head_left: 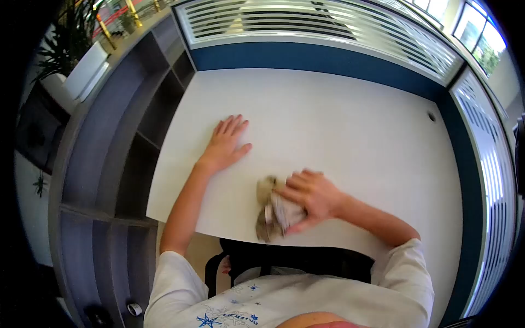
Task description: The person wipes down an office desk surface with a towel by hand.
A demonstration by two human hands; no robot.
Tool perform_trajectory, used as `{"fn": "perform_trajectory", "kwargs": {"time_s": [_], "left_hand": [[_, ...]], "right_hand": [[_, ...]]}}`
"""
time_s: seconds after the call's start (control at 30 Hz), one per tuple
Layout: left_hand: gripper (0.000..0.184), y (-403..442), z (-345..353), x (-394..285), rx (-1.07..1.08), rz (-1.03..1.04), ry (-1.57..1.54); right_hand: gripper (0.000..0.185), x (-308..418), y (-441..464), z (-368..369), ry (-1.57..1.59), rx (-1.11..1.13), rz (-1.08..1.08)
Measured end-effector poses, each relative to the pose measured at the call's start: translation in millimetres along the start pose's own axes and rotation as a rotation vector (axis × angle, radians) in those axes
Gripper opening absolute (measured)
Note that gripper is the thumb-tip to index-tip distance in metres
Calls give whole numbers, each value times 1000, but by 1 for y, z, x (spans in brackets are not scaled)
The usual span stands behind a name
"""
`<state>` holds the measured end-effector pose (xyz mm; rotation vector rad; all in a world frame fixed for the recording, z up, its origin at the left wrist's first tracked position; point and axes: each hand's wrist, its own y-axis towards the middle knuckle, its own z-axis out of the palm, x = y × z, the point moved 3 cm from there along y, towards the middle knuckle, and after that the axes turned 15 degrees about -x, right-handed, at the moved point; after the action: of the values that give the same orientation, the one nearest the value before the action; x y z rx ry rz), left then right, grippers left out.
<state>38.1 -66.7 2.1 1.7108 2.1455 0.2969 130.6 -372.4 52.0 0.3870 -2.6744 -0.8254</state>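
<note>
A crumpled beige and grey cloth lies on the white desk, close to its front edge. Over the right part of the cloth rests my right hand, pressing it down with the fingers stretched out; the hand is slightly blurred. The palm hides part of the cloth. Farther left, my left hand lies flat on the desk top with its fingers spread and nothing in it.
Blue partitions with slatted tops border the desk at the back and right. A dark grey shelf unit stands along the left, with a potted plant on top. A cable hole sits at the far right corner.
</note>
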Motion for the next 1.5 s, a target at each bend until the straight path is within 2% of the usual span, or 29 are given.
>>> {"fn": "perform_trajectory", "kwargs": {"time_s": [0.1, 0.2, 0.27, 0.37, 0.47, 0.5, 0.57, 0.6, 0.7, 0.83, 0.9, 0.97, 1.07, 1.17, 1.23, 1.3, 1.37, 1.5], "left_hand": [[76, -1, 3, 0, 6, 13, 6], [79, -1, 0, -5, 4, 9, -20], [78, -1, 0, -6, 5, 16, 8], [78, -3, -5, -4, 20, -7, 8], [78, 0, 0, -11, 14, -18, 13], [78, -1, -3, -11, 17, -20, 15], [78, -1, -5, -12, 22, -19, 20], [78, -1, -4, -12, 24, -18, 25], [78, -3, -4, -11, 33, -9, 36], [78, -3, -4, -11, 34, -7, 50], [78, -4, -3, -11, 23, 9, 42], [77, -5, -8, -10, 11, 7, 27], [77, -5, -12, -14, 15, -9, 4], [77, -1, -7, -12, 33, -19, 17], [77, 0, -6, -10, 47, -20, 25], [78, -1, -4, -10, 35, -15, 14], [78, -3, -4, -5, 32, -12, 6], [77, -3, -8, -10, 31, -13, -7]], "right_hand": [[92, 7, 0, 3, 65, 0, -132], [87, -34, -4, -10, -33, 2, 28], [81, -69, -7, -22, -210, -220, 92], [73, -101, -13, -28, -377, -276, 316], [69, -58, -7, -20, -344, -242, 231], [67, -41, -5, -14, -243, -239, 171], [73, 3, 2, -5, -127, -102, 104], [79, 20, 5, 0, -96, -100, -1], [84, 26, 3, 6, -47, -91, -68], [84, -24, -1, -2, -117, -148, 110], [80, -64, -12, -6, -321, -253, 229], [77, -92, -16, -12, -394, -332, 321], [74, -72, -14, -10, -511, -274, 292], [73, -22, -5, -6, -263, -142, 228], [72, 13, 1, 2, -143, -86, 90], [76, 24, -2, 12, -69, -137, -48], [70, 11, 4, 4, -33, -123, 22], [71, -63, -10, -5, -244, -270, 237]]}}
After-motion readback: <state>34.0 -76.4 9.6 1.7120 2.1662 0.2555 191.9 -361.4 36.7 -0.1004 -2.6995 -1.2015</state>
